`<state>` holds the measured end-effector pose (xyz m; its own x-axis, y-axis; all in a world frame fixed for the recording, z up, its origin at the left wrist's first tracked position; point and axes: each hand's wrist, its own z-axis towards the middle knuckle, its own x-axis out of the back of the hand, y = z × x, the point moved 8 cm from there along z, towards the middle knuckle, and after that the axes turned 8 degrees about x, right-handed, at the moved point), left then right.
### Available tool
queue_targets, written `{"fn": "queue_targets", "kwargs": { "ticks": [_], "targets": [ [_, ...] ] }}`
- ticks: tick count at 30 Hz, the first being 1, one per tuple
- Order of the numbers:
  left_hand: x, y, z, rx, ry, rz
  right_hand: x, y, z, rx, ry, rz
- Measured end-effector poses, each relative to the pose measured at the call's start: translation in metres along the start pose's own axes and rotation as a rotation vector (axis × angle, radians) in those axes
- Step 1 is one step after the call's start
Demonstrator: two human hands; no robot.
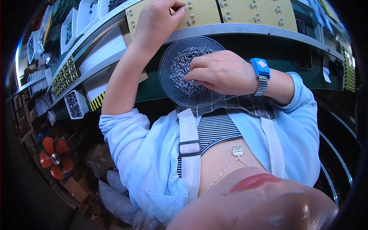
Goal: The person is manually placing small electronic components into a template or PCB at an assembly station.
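Observation:
My left hand point(159, 19) is over the left yellow circuit board point(209, 9), thumb and fingers curled together near its small parts. Its fingertips are partly cut off by the top edge, so what they hold cannot be made out. Below the boards is a clear round plastic bowl point(165, 78) with a heap of small grey cylindrical parts point(182, 63). My right hand point(224, 73) reaches into it from the right, its fingers bent and closed among the parts; the fingertips are partly hidden. A blue wrist strap point(261, 68) with a metal band circles my right wrist.
A second yellow board point(260, 13) lies beside the first, behind a metal rail point(245, 28). White bins point(69, 32) of parts stand at the upper left, another bin point(76, 105) lower down. An orange fan point(55, 158) and plastic bags point(115, 195) are at lower left.

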<state>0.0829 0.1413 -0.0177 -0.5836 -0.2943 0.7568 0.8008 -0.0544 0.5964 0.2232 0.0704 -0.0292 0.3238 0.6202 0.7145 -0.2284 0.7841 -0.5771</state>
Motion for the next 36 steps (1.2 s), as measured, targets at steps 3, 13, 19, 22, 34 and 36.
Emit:
{"fn": "queue_targets", "kwargs": {
  "ticks": [3, 13, 19, 22, 34, 36],
  "targets": [
    [0.0, -0.006, -0.001, 0.038, -0.013, -0.039, -0.001, -0.001, 0.001, 0.009, -0.016, 0.019],
    [-0.003, -0.011, -0.004, 0.016, -0.005, -0.048, -0.005, 0.0, 0.0, 0.011, -0.057, 0.064],
    [-0.01, 0.002, 0.004, -0.091, -0.031, 0.036, 0.006, -0.003, -0.002, 0.055, 0.02, 0.053],
    [-0.006, 0.008, 0.005, -0.125, -0.13, 0.113, 0.014, -0.005, -0.001, 0.037, 0.0, 0.014],
    [-0.004, 0.009, 0.007, -0.183, -0.221, 0.153, -0.002, -0.008, -0.001, 0.063, 0.04, 0.074],
    [-0.006, 0.009, 0.007, -0.229, -0.219, 0.146, 0.004, -0.009, -0.002, 0.062, 0.037, 0.071]
  ]
}}
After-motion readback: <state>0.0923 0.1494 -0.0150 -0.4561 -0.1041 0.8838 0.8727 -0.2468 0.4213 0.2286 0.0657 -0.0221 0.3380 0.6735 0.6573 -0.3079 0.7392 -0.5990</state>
